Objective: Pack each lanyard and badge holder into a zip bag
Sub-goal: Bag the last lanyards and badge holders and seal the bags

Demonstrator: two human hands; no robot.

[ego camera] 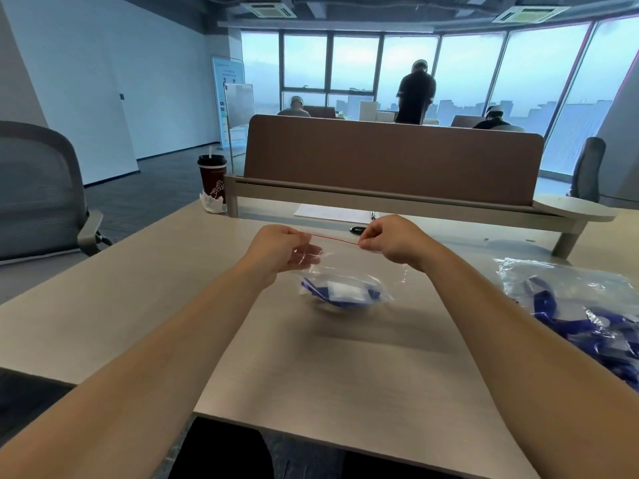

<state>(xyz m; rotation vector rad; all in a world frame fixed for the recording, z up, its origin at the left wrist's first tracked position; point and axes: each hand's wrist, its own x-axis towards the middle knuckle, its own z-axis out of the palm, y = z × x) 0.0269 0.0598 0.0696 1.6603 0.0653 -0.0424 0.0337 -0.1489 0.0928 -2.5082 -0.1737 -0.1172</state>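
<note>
A clear zip bag (352,267) with a red seal line along its top hangs above the table. Inside it, at the bottom, lie a blue lanyard (345,300) and a white badge holder (340,290). My left hand (281,245) pinches the bag's top left corner. My right hand (390,238) pinches the top right corner. The red seal is stretched taut between both hands. At the right, a large clear bag (574,305) holds several blue lanyards.
A brown desk divider (390,157) runs across the far edge of the table. A dark drink cup (211,178) stands at the far left. A sheet of paper (332,213), a pen and a small black object (357,230) lie under the divider shelf. An office chair (41,191) is at the left.
</note>
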